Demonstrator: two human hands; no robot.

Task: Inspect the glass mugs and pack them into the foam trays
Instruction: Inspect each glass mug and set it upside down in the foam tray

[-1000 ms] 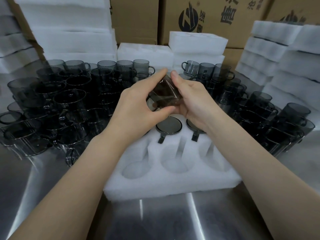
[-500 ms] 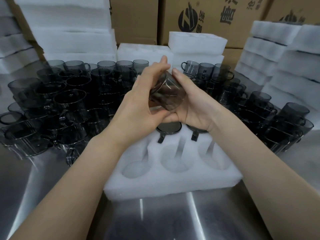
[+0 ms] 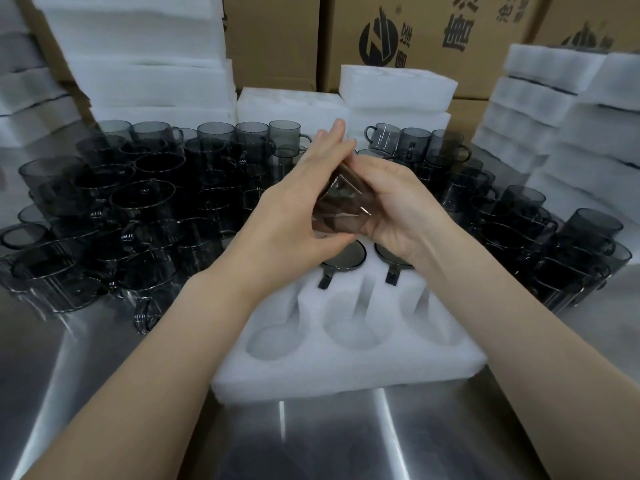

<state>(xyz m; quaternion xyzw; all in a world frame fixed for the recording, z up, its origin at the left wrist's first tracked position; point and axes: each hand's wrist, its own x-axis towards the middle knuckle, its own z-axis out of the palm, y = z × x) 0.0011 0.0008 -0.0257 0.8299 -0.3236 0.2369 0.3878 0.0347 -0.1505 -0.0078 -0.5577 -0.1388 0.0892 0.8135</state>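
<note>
Rotated further, the mug [image 3: 341, 211] sits mid-frame above the foam tray [image 3: 346, 368], left hand [image 3: 287, 216] pinching it between flat fingers [image 3: 329, 143] and thumb, right hand [image 3: 398, 206] seemingly cupping it; inspection continues, three front pockets [image 3: 349, 327] unfilled.

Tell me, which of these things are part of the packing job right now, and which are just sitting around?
In the job:
held mug, gripped by left hand and right hand
foam tray
packed mugs in its far row
loose mugs waiting on both sides

Just lying about:
cardboard boxes
stacked foam
steel table
</note>
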